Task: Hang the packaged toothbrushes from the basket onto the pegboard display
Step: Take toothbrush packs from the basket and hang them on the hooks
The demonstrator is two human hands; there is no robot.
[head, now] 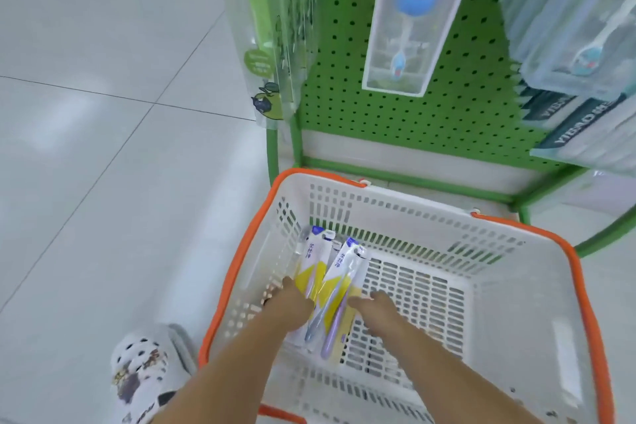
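Note:
A white basket with an orange rim (509, 272) stands on the floor in front of the green pegboard display (461, 86). Two yellow-and-white toothbrush packages (339, 279) lie in its left part, leaning against the left wall. Both my hands reach down into the basket. My left hand (292, 303) grips the left package from its left side. My right hand (378, 308) is at the right edge of the right package, its fingers curled down by it; whether they hold it I cannot tell.
On the pegboard hang a green toothbrush pack (265, 38) at the left, a clear box with a pink-and-blue brush (409, 21) in the middle and teal packs (585, 79) at the right. My white patterned shoe (141, 372) stands left of the basket on pale floor tiles.

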